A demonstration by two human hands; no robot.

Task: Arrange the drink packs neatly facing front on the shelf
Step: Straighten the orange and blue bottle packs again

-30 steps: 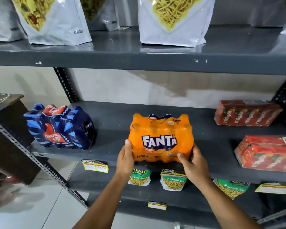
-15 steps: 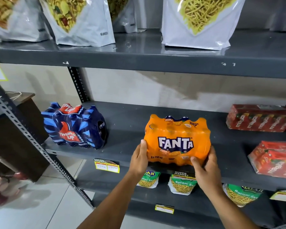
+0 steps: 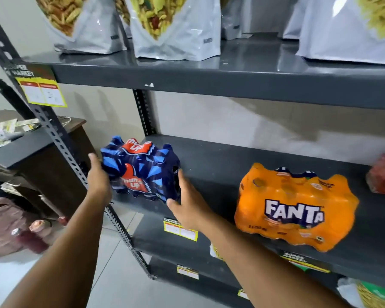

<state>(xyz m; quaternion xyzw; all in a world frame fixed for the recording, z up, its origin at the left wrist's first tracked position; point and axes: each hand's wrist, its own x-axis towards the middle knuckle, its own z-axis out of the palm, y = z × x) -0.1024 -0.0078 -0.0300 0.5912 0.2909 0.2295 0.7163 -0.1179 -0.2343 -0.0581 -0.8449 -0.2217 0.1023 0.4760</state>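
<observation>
I see my left hand (image 3: 99, 181) pressed flat against the left end of the dark blue shrink-wrapped Thums Up bottle pack (image 3: 140, 168), fingers extended along its side. That pack sits at the far left of the grey metal middle shelf (image 3: 220, 172), just beside the perforated grey upright post (image 3: 60, 141), and it stands slightly angled, with its red logo turned toward me and a little to the left. My right hand (image 3: 188, 205) cups the pack's right end, thumb under the lower front corner and fingers spread up the side, so both hands hold the blue pack between them. Further right on the same shelf, well apart from the blue one, the orange shrink-wrapped Fanta bottle pack (image 3: 296, 207) rests near the front edge with its white lettering facing front; neither hand touches it. At the far right edge a red carton pack (image 3: 383, 174) shows only partly and blurred. Above, on the upper shelf (image 3: 231, 83), stand white snack pouches (image 3: 176, 30). Yellow price tags (image 3: 180, 230) hang on the shelf fronts.
</observation>
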